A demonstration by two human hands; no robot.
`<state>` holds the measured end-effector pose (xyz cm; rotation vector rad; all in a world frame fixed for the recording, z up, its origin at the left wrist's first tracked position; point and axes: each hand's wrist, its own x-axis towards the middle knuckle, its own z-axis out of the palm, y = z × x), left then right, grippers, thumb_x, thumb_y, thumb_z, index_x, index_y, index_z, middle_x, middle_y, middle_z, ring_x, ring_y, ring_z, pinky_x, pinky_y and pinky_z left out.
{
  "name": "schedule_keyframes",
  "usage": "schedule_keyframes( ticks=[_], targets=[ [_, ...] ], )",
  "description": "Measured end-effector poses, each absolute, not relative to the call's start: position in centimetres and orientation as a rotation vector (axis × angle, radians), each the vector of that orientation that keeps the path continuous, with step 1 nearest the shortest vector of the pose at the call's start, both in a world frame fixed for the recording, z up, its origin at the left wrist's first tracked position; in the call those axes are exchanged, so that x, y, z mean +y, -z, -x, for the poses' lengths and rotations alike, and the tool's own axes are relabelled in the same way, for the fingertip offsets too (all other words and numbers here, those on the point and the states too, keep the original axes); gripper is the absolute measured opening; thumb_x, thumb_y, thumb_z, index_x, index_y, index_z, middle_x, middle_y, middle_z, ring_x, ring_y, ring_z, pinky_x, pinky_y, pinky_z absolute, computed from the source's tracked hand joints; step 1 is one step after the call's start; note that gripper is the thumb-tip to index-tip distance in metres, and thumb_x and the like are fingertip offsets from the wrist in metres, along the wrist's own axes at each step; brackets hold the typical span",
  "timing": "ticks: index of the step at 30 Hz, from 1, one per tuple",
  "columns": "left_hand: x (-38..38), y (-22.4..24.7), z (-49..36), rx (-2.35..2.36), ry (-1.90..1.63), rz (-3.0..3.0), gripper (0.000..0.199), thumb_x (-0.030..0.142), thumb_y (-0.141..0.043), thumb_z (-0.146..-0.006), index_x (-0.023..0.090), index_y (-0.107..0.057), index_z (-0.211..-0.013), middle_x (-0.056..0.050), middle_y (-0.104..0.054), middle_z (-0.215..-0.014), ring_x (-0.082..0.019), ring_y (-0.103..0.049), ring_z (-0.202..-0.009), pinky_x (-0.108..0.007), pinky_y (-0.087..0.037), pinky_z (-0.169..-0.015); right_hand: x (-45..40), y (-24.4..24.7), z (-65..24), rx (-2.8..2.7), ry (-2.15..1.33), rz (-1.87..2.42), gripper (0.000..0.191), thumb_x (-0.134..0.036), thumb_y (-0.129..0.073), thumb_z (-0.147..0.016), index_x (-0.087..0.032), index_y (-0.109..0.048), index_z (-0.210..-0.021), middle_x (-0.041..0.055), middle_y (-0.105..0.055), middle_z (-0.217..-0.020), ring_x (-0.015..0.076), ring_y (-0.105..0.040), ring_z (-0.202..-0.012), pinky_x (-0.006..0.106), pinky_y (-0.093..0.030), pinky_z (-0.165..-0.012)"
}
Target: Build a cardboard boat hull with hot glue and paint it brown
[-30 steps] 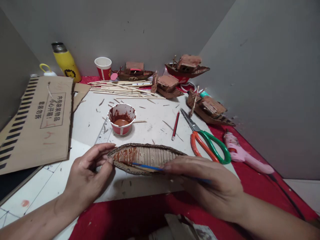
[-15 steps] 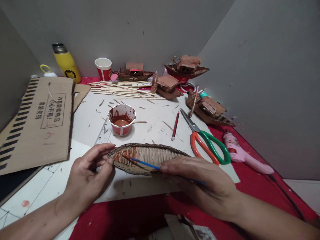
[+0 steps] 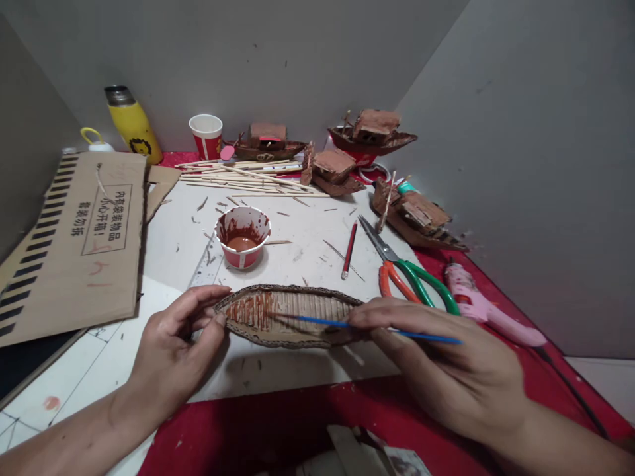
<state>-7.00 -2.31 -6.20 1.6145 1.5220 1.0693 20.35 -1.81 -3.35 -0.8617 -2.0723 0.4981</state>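
A boat-shaped cardboard hull (image 3: 317,307) with a ridged inside lies lengthwise in front of me. Reddish-brown paint covers the left part of its ridges; the right part is bare. My left hand (image 3: 186,337) pinches the hull's left tip between thumb and fingers. Between the fingertips of my right hand (image 3: 441,357) is a blue-handled paintbrush (image 3: 322,322), its tip over the ridges at the edge of the painted area. Whether the bristles touch the cardboard I cannot tell. Behind the hull stands a paper cup (image 3: 243,238) holding brown paint.
Scissors (image 3: 397,261), a red pencil (image 3: 349,251) and a pink glue gun (image 3: 476,301) lie to the right. Several brown model boats (image 3: 372,132) and thin sticks (image 3: 243,175) are at the back. A printed cardboard sheet (image 3: 94,231), a yellow bottle (image 3: 131,125) and another cup (image 3: 206,137) stand leftward.
My right hand has moved right with the paintbrush, whose tip shifted from the hull's left end toward its middle. More ridges look brown. My left hand stays at the tip.
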Motion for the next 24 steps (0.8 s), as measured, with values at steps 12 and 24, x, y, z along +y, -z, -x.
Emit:
schedule_keyframes(
  ticks=[12, 24],
  targets=[
    [-2.38, 6.56, 7.03, 1.499, -1.048, -1.645, 0.022, 0.022, -0.059, -0.083, 0.018, -0.064, -0.103, 0.002, -0.064, -0.072, -0.009, -0.058, -0.061, -0.017, -0.05, -0.059, -1.76, 3.23, -20.67, -2.217, -0.479, 0.816, 0.033, 0.002, -0.049, -0.082, -0.017, -0.058, -0.107, 0.005, -0.07, -0.088, 0.0144, -0.069, -0.082, 0.023, -0.056, -0.073],
    [-2.67, 6.62, 7.71, 1.389, -0.931, -1.773, 0.037, 0.034, -0.058, -0.088, 0.025, -0.054, -0.123, -0.007, -0.066, -0.117, -0.022, -0.065, -0.102, -0.034, -0.055, -0.085, -1.68, 3.47, -20.91, -2.152, -0.499, 0.822, 0.033, 0.001, -0.051, -0.084, -0.02, -0.059, -0.107, 0.0037, -0.071, -0.086, 0.0142, -0.07, -0.079, 0.022, -0.058, -0.07]
  ],
)
